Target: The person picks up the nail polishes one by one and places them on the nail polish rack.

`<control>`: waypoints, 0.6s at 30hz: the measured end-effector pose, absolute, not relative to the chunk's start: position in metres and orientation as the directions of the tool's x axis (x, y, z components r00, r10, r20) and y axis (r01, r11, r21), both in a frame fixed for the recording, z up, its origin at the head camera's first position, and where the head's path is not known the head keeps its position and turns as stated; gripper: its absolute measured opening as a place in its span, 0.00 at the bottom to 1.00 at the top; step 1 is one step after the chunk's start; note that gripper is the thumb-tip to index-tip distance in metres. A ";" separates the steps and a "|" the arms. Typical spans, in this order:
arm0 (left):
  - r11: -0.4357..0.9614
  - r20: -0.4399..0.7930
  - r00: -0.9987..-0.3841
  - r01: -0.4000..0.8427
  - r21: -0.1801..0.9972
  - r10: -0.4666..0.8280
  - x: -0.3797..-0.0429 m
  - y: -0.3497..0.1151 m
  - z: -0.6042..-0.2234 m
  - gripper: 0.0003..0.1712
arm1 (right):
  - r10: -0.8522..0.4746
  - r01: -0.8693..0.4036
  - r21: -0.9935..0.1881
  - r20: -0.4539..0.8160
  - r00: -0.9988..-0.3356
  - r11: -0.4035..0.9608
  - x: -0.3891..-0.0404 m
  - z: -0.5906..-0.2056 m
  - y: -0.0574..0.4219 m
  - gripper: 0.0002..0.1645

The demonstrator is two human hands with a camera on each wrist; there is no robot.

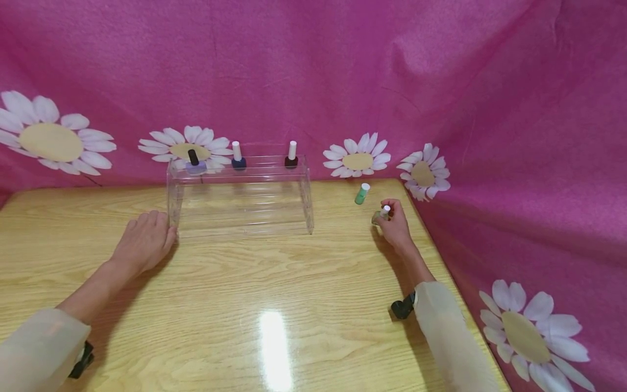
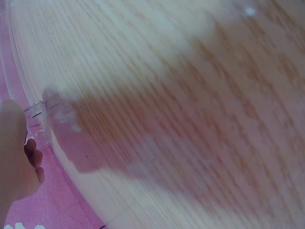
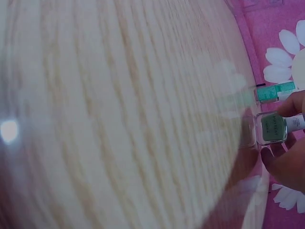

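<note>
A clear tiered display rack (image 1: pixel 240 231) stands on the table with three nail polish bottles along its top: a lilac one with a black cap (image 1: pixel 196 165), a dark blue one with a white cap (image 1: pixel 238 161) and a near-black one with a white cap (image 1: pixel 291 160). My left hand (image 1: pixel 146 239) grips the rack's left end; the left wrist view shows its fingers curled by the clear edge (image 2: pixel 40 112). Right of the rack, my right hand (image 1: pixel 395 224) pinches a dark green nail polish bottle (image 3: pixel 273 128) with a white cap. Just behind it stands a bright green bottle (image 1: pixel 361 195).
The wood-grain table (image 1: pixel 220 310) ends at a pink flowered cloth (image 1: pixel 294 71) at the back and along the right side. A bright light reflection lies on the table's near middle. Dark wrist cameras (image 1: pixel 403 306) sit by both sleeves.
</note>
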State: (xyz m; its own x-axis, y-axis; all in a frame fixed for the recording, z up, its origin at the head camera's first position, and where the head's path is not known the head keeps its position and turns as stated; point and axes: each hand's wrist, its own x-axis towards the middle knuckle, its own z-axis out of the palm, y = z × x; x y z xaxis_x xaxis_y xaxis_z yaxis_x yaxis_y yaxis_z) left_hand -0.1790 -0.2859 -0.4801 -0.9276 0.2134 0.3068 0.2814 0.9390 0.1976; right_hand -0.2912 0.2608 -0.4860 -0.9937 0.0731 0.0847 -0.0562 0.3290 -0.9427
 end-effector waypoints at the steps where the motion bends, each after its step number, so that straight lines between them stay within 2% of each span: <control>1: 0.939 0.305 -0.928 0.282 0.198 0.214 -0.179 -0.286 -0.480 0.11 | 0.072 -0.056 -0.941 0.085 -0.994 0.334 -0.292 -0.487 0.261 0.26; 9: 0.934 0.320 -0.920 0.299 0.194 0.227 -0.180 -0.287 -0.481 0.11 | 0.083 -0.076 -0.912 0.119 -0.989 0.403 -0.293 -0.495 0.265 0.23; 18: 0.932 0.333 -0.915 0.305 0.194 0.230 -0.181 -0.288 -0.482 0.11 | 0.070 -0.093 -0.915 0.131 -0.989 0.392 -0.289 -0.493 0.260 0.24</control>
